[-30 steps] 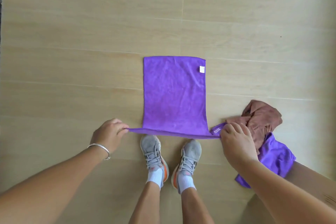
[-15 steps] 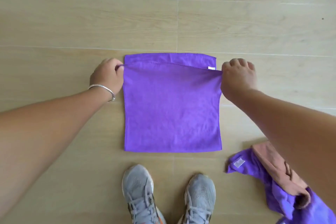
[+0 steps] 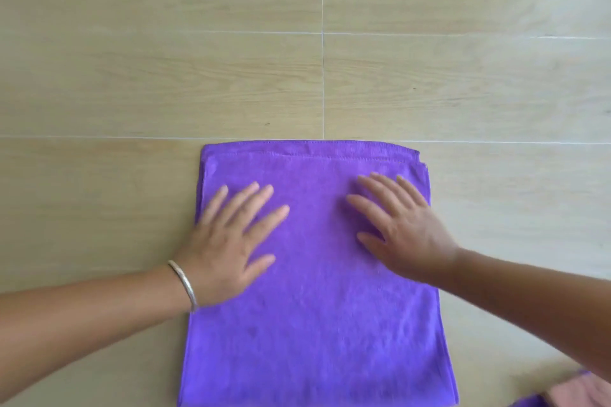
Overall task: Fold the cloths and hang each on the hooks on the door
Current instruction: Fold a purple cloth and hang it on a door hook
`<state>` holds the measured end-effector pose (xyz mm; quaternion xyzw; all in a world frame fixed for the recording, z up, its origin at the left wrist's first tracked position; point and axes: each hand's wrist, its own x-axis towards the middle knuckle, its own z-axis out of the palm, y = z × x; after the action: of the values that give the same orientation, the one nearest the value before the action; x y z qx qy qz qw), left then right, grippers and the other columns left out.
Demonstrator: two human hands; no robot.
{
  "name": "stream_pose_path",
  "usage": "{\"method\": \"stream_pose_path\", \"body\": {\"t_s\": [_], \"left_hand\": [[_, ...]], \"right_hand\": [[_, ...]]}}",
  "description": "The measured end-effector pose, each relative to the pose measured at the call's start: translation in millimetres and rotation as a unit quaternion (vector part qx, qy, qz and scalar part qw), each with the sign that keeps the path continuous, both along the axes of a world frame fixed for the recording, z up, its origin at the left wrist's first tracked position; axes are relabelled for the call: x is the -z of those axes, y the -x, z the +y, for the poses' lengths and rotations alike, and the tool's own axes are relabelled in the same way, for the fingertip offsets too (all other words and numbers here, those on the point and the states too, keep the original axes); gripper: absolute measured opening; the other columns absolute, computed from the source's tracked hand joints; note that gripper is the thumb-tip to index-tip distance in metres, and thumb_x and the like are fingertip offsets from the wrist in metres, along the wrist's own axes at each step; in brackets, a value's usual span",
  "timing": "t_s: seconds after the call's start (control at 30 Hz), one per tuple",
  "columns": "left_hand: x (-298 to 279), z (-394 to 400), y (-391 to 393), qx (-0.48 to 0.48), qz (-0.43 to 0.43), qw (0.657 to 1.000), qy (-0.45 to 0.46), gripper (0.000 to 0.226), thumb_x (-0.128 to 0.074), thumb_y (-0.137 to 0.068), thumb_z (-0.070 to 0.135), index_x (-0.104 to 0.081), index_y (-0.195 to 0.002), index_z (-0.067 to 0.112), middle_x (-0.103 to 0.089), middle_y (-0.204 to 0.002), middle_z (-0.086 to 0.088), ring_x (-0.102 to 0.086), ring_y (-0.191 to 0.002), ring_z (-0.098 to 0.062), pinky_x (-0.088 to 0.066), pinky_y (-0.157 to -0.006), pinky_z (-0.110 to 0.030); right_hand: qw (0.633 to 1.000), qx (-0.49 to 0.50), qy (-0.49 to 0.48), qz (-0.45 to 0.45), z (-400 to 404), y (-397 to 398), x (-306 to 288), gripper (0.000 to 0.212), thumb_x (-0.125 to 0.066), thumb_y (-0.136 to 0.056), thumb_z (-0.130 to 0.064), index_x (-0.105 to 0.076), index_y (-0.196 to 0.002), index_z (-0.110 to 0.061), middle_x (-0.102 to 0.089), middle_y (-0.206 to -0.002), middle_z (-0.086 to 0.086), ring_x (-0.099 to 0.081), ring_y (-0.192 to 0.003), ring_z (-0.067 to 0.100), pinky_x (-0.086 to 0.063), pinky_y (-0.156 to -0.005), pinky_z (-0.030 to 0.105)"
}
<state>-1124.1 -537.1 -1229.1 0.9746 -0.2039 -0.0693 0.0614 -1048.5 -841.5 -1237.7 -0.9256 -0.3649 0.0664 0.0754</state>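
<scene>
A purple cloth (image 3: 317,324) lies folded in half on the wooden floor, its two far edges nearly lined up. My left hand (image 3: 228,241) rests flat on its left part, fingers spread, a silver bangle on the wrist. My right hand (image 3: 403,228) lies flat on the right part, fingers spread too. Neither hand grips anything. The door and its hooks are out of view.
A pinkish-brown cloth (image 3: 588,393) and a scrap of another purple cloth (image 3: 529,403) peek in at the bottom right corner. Light wood-look floor tiles (image 3: 165,76) stretch all around.
Both hands carried the near edge over to the far edge, let go of the corners and now press flat on the folded cloth. The view moved closer.
</scene>
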Motion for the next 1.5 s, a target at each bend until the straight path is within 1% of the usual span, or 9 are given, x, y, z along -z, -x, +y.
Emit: {"method": "stream_pose_path", "body": {"t_s": [0.2, 0.57, 0.73, 0.87, 1.03, 1.17, 1.3, 1.37, 1.5], "left_hand": [[22, -22, 29, 0.002, 0.069, 0.995, -0.074, 0.077, -0.037, -0.086, 0.066, -0.023, -0.152, 0.028, -0.018, -0.159, -0.01, -0.015, -0.147, -0.028, -0.021, -0.112, -0.061], [28, 18, -115, -0.073, 0.037, 0.988, -0.134, 0.077, -0.013, -0.085, 0.074, 0.002, -0.151, 0.037, 0.0, -0.162, -0.006, 0.001, -0.148, -0.023, -0.002, -0.117, -0.055], [20, 9, -63, -0.038, 0.034, 0.994, -0.096, 0.078, -0.022, -0.085, 0.071, -0.011, -0.152, 0.033, -0.01, -0.161, -0.009, -0.008, -0.148, -0.026, -0.011, -0.114, -0.061], [19, 12, 18, 0.069, 0.03, 0.993, -0.095, 0.081, -0.037, -0.082, 0.07, -0.027, -0.15, 0.028, -0.02, -0.158, -0.013, -0.02, -0.145, -0.033, -0.022, -0.109, -0.065], [21, 30, 52, 0.137, 0.013, 0.986, -0.097, 0.065, -0.041, -0.091, 0.055, -0.04, -0.146, 0.02, -0.03, -0.155, -0.009, -0.03, -0.142, -0.028, -0.029, -0.108, -0.062], [22, 20, 58, 0.084, 0.0, 0.991, -0.103, 0.055, -0.037, -0.096, 0.037, -0.042, -0.144, 0.01, -0.034, -0.153, -0.01, -0.034, -0.14, -0.026, -0.033, -0.106, -0.061], [8, 2, 67, 0.024, 0.037, 0.995, -0.089, 0.05, -0.036, -0.097, 0.027, -0.042, -0.144, 0.009, -0.034, -0.153, -0.007, -0.036, -0.139, -0.022, -0.035, -0.106, -0.058], [-7, -1, 66, -0.016, 0.089, 0.992, -0.091, 0.05, -0.039, -0.099, 0.027, -0.037, -0.146, 0.011, -0.029, -0.156, -0.005, -0.031, -0.142, -0.019, -0.033, -0.108, -0.055], [-48, 8, 59, -0.113, 0.207, 0.963, -0.132, 0.053, -0.032, -0.102, 0.031, -0.021, -0.151, 0.016, -0.013, -0.161, 0.002, -0.013, -0.146, -0.013, -0.02, -0.112, -0.052]], "right_hand": [[0.997, -0.003, 0.065, 0.03, -8, 30, 13, 0.067, -0.04, -0.092, -0.058, -0.036, -0.148, -0.023, -0.028, -0.157, 0.007, -0.025, -0.145, 0.028, -0.025, -0.113, 0.057], [0.986, 0.052, 0.159, -0.025, 48, -111, 9, 0.067, -0.016, -0.094, -0.06, -0.012, -0.153, -0.029, -0.01, -0.162, 0.005, -0.006, -0.148, 0.025, -0.004, -0.119, 0.05], [0.999, -0.028, -0.027, -0.017, 44, -42, 10, 0.059, -0.05, -0.093, -0.043, -0.04, -0.146, -0.019, -0.032, -0.154, 0.013, -0.028, -0.143, 0.03, -0.02, -0.117, 0.051], [0.989, -0.145, -0.006, 0.01, -1, 25, 23, 0.068, -0.05, -0.09, -0.06, -0.042, -0.145, -0.022, -0.029, -0.156, 0.012, -0.025, -0.145, 0.028, -0.021, -0.115, 0.056], [0.987, -0.156, -0.026, -0.002, -21, 37, 29, 0.057, -0.052, -0.093, -0.055, -0.052, -0.138, -0.021, -0.038, -0.151, 0.011, -0.033, -0.141, 0.028, -0.029, -0.111, 0.057], [0.994, -0.095, -0.033, -0.029, -20, 51, 28, 0.051, -0.051, -0.095, -0.049, -0.052, -0.138, -0.021, -0.041, -0.149, 0.01, -0.039, -0.138, 0.029, -0.031, -0.11, 0.056], [0.996, -0.045, 0.067, -0.037, -15, 63, 7, 0.044, -0.05, -0.097, -0.027, -0.049, -0.141, -0.02, -0.041, -0.15, 0.01, -0.041, -0.136, 0.031, -0.032, -0.108, 0.057], [0.991, -0.023, 0.129, 0.008, -11, 66, -12, 0.05, -0.044, -0.095, -0.013, -0.041, -0.145, -0.019, -0.034, -0.154, 0.01, -0.033, -0.141, 0.031, -0.024, -0.112, 0.058], [0.972, 0.049, 0.219, 0.075, 14, 57, -66, 0.052, -0.03, -0.097, -0.016, -0.028, -0.149, -0.02, -0.027, -0.156, 0.007, -0.014, -0.146, 0.026, -0.008, -0.116, 0.056]]}}
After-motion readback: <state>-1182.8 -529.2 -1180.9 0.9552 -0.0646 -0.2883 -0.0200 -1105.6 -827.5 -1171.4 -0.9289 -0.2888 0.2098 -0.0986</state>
